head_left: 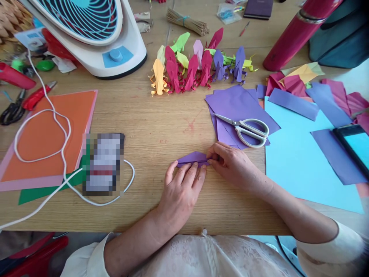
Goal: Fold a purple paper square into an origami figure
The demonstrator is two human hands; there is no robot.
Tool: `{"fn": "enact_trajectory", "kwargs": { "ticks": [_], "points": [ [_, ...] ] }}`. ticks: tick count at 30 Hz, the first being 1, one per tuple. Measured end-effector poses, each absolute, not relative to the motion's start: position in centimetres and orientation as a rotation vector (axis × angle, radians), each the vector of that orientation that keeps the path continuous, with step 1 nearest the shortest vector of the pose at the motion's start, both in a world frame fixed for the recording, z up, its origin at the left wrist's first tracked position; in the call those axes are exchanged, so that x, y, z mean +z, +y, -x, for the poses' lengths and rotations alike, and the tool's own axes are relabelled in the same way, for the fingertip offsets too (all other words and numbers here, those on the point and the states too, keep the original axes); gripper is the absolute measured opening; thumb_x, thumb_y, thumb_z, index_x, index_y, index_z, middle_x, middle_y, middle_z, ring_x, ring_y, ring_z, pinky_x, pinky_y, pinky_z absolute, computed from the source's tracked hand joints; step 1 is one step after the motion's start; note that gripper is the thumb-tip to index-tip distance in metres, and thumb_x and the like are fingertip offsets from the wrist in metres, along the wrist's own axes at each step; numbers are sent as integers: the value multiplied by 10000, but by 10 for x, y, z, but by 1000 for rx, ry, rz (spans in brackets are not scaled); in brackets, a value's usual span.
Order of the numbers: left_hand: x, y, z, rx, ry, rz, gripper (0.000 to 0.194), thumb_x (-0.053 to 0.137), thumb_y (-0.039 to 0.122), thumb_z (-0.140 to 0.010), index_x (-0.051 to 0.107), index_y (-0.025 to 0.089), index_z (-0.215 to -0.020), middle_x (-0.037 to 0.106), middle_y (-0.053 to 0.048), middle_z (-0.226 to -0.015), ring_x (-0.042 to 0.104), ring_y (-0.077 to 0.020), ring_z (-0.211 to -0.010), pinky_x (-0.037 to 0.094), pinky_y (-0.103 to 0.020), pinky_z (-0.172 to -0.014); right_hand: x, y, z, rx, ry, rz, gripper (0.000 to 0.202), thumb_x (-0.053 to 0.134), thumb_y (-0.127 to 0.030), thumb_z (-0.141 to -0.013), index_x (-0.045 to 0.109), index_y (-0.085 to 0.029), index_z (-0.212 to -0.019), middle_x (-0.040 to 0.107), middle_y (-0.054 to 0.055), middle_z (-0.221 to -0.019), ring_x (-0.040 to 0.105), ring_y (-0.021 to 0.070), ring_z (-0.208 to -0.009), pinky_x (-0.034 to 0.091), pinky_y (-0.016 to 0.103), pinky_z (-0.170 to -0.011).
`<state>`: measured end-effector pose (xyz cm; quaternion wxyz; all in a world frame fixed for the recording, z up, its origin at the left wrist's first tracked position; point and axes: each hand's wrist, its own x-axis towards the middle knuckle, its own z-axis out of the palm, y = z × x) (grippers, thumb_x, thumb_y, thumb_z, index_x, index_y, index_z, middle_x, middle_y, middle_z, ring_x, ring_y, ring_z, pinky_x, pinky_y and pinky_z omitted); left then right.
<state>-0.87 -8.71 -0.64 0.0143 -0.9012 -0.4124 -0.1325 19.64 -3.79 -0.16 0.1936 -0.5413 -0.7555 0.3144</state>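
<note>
A narrow folded piece of purple paper (pixel 192 157) lies on the wooden table in front of me, with a long crease along it. My left hand (pixel 184 184) rests on its near edge, fingers stretched out and pressing it down. At the paper's right end, my right hand (pixel 227 161) pinches the tip between thumb and forefinger. Just beyond my right hand is a stack of purple sheets (pixel 239 100), and white-handled scissors (pixel 250 129) lie on top of it.
Several folded paper figures (pixel 190 71) stand in rows at the back. A white fan (pixel 123 50) is at the back left, near a phone (pixel 103 165), a white cable (pixel 65 154) and orange paper (pixel 52 130). Blue paper (pixel 294 161) and a red flask (pixel 294 42) are on the right.
</note>
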Motion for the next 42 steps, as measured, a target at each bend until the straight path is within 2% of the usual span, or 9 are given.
{"fn": "enact_trajectory", "kwargs": {
  "ticks": [6,11,16,21,28,34,37,40,42],
  "points": [
    [-8,-84,7,-361,-1355,2843,365,426,154,-1018,607,167,-1335,694,-86,-1283,611,-241,-1140,291,-538,-1140,-1,-34,-207,966,-2079,1442,157,535,-49,-822,580,-191,-869,604,-1,-837,527,117,-677,394,244,-633],
    [-11,-83,10,-363,-1360,2867,373,454,130,-997,605,181,-1335,696,-69,-1281,589,-238,-1167,285,-521,-1123,-1,-34,-214,1042,-2015,1401,127,542,-84,-858,610,-183,-899,609,6,-840,530,114,-676,413,238,-608],
    [-13,-88,9,-293,-1404,2839,432,483,174,-991,547,206,-1417,663,-62,-1342,560,-247,-1190,257,-529,-1120,-2,-37,-212,957,-2011,1408,104,573,-80,-861,608,-178,-859,578,7,-828,496,103,-646,400,233,-578],
    [-12,-87,4,-280,-1412,2827,449,515,192,-975,543,214,-1423,678,-46,-1304,551,-249,-1171,252,-535,-1106,-2,-39,-212,878,-2058,1404,125,565,-57,-870,600,-177,-862,552,1,-817,484,94,-624,390,234,-571],
    [-10,-86,-2,-283,-1401,2811,426,525,151,-954,574,170,-1377,694,-68,-1208,557,-230,-1137,302,-487,-1054,-6,-38,-217,826,-2081,1402,134,566,-46,-872,606,-174,-867,551,2,-838,503,86,-623,409,229,-579],
    [-11,-90,-7,-283,-1375,2708,402,526,170,-956,609,176,-1350,695,-73,-1187,556,-239,-1119,357,-451,-971,-7,-37,-220,810,-2080,1366,149,582,-34,-853,615,-176,-884,548,1,-853,492,80,-618,413,225,-567],
    [-11,-89,-8,-324,-1306,2663,369,481,185,-987,635,173,-1321,676,-76,-1291,542,-241,-1181,354,-443,-1000,-7,-38,-221,805,-2087,1340,167,576,-18,-845,609,-176,-886,541,3,-866,492,77,-616,421,220,-566],
    [-12,-86,-6,-286,-1211,2735,409,414,179,-1003,590,135,-1369,522,-82,-1512,427,-259,-1380,282,-484,-1117,-8,-38,-223,749,-2102,1307,172,563,-20,-853,602,-184,-890,542,13,-886,517,93,-654,443,226,-588],
    [-15,-84,-2,-234,-1186,2811,448,378,171,-1002,536,88,-1413,436,-112,-1574,355,-276,-1453,218,-524,-1170,-8,-37,-225,714,-2098,1291,183,555,-23,-857,603,-190,-912,558,28,-922,547,113,-706,465,239,-620]
  ]
}}
